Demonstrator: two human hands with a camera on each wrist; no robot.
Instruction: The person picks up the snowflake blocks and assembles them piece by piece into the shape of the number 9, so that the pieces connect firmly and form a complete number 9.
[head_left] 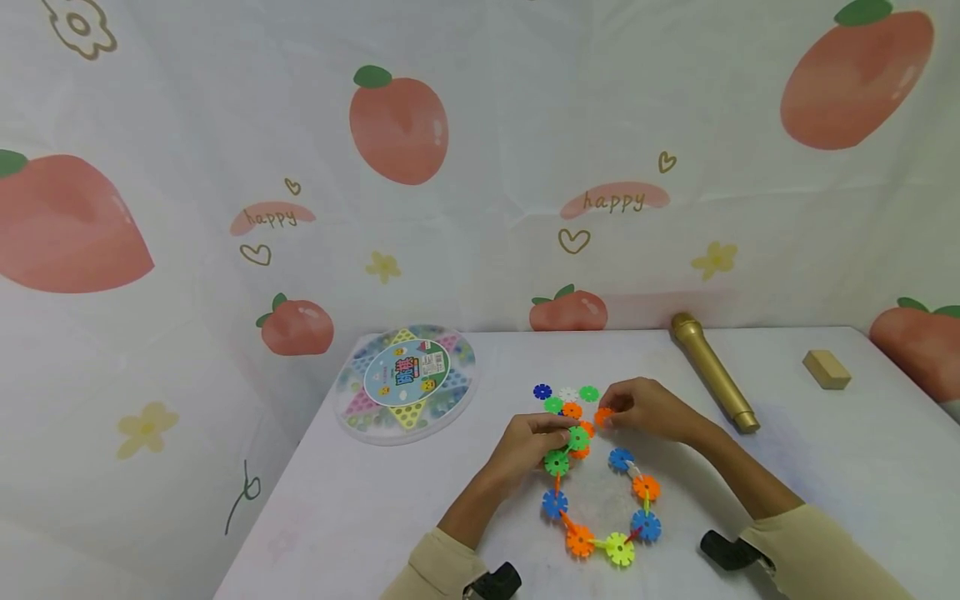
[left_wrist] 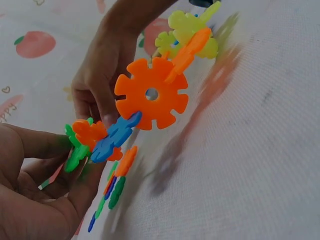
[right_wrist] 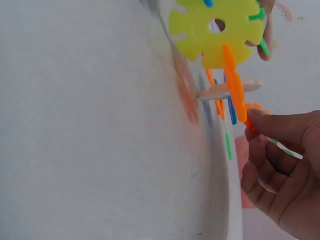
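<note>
A chain of notched plastic snowflake discs, with orange (head_left: 580, 542), yellow (head_left: 620, 550) and blue (head_left: 647, 526) pieces among them, curves in an open ring on the white table. At its left end my left hand (head_left: 528, 442) grips a green disc (head_left: 577, 438); fingers and thumb close around the linked pieces in the left wrist view. My right hand (head_left: 637, 407) pinches a single orange disc (head_left: 603, 417) between thumb and fingertips, just right of the left hand. The blue disc (head_left: 621, 459) at the chain's other end lies below the right hand.
Behind the hands lie several loose discs, including dark blue (head_left: 542, 391), white (head_left: 568, 394) and green (head_left: 588, 393). A round clear-lidded board game box (head_left: 405, 417) sits at the back left. To the right are a gold microphone (head_left: 712, 371) and a yellowish block (head_left: 827, 369).
</note>
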